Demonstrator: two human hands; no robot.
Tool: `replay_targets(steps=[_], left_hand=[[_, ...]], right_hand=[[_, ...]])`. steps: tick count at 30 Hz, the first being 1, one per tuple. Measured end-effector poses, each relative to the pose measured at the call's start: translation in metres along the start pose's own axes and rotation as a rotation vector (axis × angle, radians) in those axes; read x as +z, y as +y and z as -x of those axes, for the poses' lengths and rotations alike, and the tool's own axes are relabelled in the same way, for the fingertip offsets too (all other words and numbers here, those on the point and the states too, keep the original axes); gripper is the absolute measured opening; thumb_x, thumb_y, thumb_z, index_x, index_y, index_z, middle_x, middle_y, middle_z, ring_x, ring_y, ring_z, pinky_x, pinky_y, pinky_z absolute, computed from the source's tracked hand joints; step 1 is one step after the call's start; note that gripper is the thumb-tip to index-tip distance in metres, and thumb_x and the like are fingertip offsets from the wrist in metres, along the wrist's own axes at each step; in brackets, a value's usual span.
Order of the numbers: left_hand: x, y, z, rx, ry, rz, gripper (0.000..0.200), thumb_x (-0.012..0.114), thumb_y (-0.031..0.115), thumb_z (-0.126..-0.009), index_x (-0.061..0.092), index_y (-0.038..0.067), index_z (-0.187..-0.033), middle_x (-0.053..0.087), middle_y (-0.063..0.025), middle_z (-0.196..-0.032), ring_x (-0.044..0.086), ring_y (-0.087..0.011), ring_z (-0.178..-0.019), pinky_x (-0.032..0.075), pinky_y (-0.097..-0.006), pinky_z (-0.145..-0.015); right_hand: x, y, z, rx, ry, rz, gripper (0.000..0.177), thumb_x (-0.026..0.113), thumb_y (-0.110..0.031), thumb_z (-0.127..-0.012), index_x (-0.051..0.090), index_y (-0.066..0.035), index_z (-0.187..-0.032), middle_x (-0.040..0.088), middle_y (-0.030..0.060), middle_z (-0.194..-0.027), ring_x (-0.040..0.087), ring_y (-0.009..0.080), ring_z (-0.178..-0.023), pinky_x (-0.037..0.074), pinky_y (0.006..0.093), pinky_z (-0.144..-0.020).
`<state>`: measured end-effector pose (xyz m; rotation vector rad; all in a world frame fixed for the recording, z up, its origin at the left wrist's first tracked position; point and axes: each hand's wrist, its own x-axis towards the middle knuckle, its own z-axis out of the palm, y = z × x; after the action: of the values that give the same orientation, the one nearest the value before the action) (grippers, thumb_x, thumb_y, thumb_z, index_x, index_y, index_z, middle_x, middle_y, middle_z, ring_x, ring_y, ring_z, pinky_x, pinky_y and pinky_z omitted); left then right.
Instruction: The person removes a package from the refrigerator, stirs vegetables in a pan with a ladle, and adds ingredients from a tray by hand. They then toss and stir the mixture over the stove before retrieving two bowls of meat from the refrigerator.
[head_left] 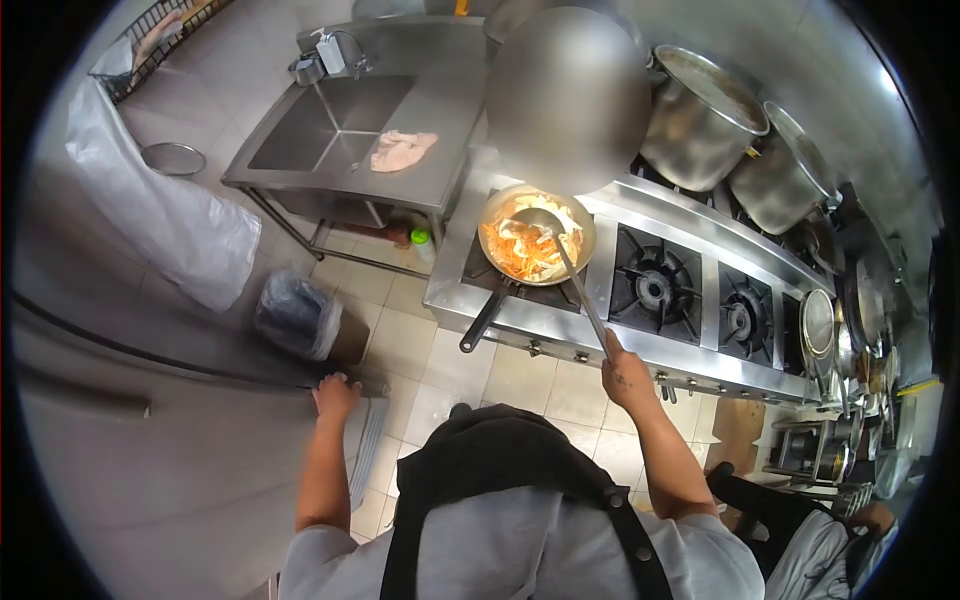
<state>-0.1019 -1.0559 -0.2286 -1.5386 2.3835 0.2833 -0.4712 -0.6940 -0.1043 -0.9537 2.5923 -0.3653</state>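
Note:
My right hand (625, 378) is closed round the long handle of a metal ladle (580, 285). The ladle's bowl rests among the food in a frying pan (588, 215) on the stove's left burner. Orange shreds and pale yellow pieces (520, 255) fill the pan, whose dark handle (485, 318) points toward me with no hand on it. My left hand (337, 397) is away from the stove, its fingers curled over the corner of a large stainless steel cabinet (200, 460).
Two big steel pots (700, 125) stand behind the stove (640, 345). A pink cloth (404, 150) lies beside the sink (300, 130). Below is a lined bin (297, 315). Strainers (818, 325) hang at right. Another person (810, 540) is at lower right. A blurred patch covers the area behind the pan.

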Motion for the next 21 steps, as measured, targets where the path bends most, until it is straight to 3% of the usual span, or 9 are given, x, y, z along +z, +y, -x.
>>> replay_targets(steps=[3, 6, 9, 11, 12, 14, 15, 17, 21], left_hand=[[0.064, 0.009, -0.018, 0.102, -0.035, 0.753, 0.034, 0.068, 0.031, -0.077, 0.061, 0.005, -0.098, 0.063, -0.0137, -0.100, 0.060, -0.0253, -0.095, 0.047, -0.0369, -0.081], [0.050, 0.086, 0.000, 0.360, 0.072, 0.764, 0.031, 0.069, 0.026, -0.077, 0.061, 0.002, -0.096, 0.064, -0.0136, -0.094, 0.062, -0.0242, -0.087, 0.049, -0.0318, -0.078], [0.031, 0.153, 0.023, 0.494, 0.068, 0.858, 0.030, 0.068, 0.024, -0.078, 0.061, 0.001, -0.096, 0.065, -0.0133, -0.092, 0.063, -0.0227, -0.087, 0.049, -0.0323, -0.077], [0.058, 0.175, 0.019, 0.534, -0.126, 0.923, 0.031, 0.067, 0.024, -0.078, 0.062, 0.001, -0.098, 0.065, -0.0132, -0.092, 0.063, -0.0226, -0.085, 0.049, -0.0332, -0.077], [0.063, 0.187, 0.024, 0.524, -0.240, 0.891, 0.027, 0.066, 0.022, -0.079, 0.063, 0.001, -0.096, 0.065, -0.0127, -0.093, 0.063, -0.0232, -0.084, 0.050, -0.0318, -0.075], [0.072, 0.216, 0.036, 0.263, -0.790, 1.036, 0.027, 0.063, 0.021, -0.080, 0.061, 0.004, -0.101, 0.065, -0.0116, -0.096, 0.064, -0.0238, -0.084, 0.050, -0.0344, -0.073], [0.082, 0.232, 0.041, 0.262, -0.814, 1.030, 0.027, 0.063, 0.021, -0.080, 0.061, 0.004, -0.101, 0.065, -0.0116, -0.096, 0.064, -0.0238, -0.084, 0.050, -0.0344, -0.073], [0.114, 0.269, 0.042, 0.085, -1.142, 1.180, 0.028, 0.054, 0.023, -0.087, 0.056, 0.008, -0.110, 0.065, -0.0089, -0.100, 0.063, -0.0229, -0.091, 0.049, -0.0378, -0.077], [0.230, 0.362, 0.029, -0.083, -1.113, 1.471, 0.038, 0.055, 0.028, -0.086, 0.049, 0.009, -0.119, 0.060, -0.0114, -0.108, 0.060, -0.0263, -0.096, 0.047, -0.0455, -0.077]], right_hand=[[0.006, 0.008, 0.000, 0.067, 0.072, -0.010, 0.051, 0.045, -0.008, -0.081, 0.039, -0.002, -0.132, 0.061, 0.0303, -0.084, 0.061, 0.0444, -0.079, 0.047, 0.0507, -0.075], [0.025, 0.017, -0.027, 0.161, 0.076, -0.041, 0.051, 0.045, -0.007, -0.080, 0.040, -0.001, -0.130, 0.061, 0.0303, -0.086, 0.061, 0.0442, -0.081, 0.047, 0.0504, -0.075], [0.027, 0.026, -0.021, -0.028, 0.114, -0.085, 0.051, 0.048, -0.006, -0.079, 0.041, 0.000, -0.129, 0.061, 0.0306, -0.086, 0.060, 0.0442, -0.081, 0.048, 0.0496, -0.073], [0.028, 0.024, -0.009, -0.025, 0.133, -0.140, 0.051, 0.048, -0.006, -0.079, 0.041, 0.000, -0.129, 0.060, 0.0310, -0.086, 0.060, 0.0446, -0.081, 0.047, 0.0497, -0.074], [0.031, 0.025, -0.003, -0.032, 0.152, -0.187, 0.052, 0.048, -0.006, -0.079, 0.040, 0.001, -0.129, 0.060, 0.0314, -0.085, 0.060, 0.0449, -0.080, 0.047, 0.0498, -0.074], [0.029, 0.023, -0.003, 0.022, 0.091, -0.196, 0.052, 0.049, -0.004, -0.078, 0.040, 0.001, -0.129, 0.060, 0.0311, -0.085, 0.059, 0.0454, -0.082, 0.047, 0.0490, -0.074], [0.035, 0.030, -0.007, -0.048, 0.144, -0.252, 0.052, 0.050, -0.004, -0.078, 0.040, 0.002, -0.129, 0.060, 0.0310, -0.086, 0.059, 0.0456, -0.083, 0.047, 0.0483, -0.075], [0.038, 0.036, -0.012, -0.107, 0.193, -0.296, 0.052, 0.051, -0.004, -0.078, 0.040, 0.002, -0.128, 0.060, 0.0309, -0.087, 0.058, 0.0458, -0.085, 0.047, 0.0476, -0.075], [0.026, 0.032, -0.010, 0.028, 0.057, -0.375, 0.051, 0.057, -0.009, -0.079, 0.043, 0.002, -0.127, 0.058, 0.0326, -0.092, 0.058, 0.0452, -0.091, 0.047, 0.0429, -0.077]])
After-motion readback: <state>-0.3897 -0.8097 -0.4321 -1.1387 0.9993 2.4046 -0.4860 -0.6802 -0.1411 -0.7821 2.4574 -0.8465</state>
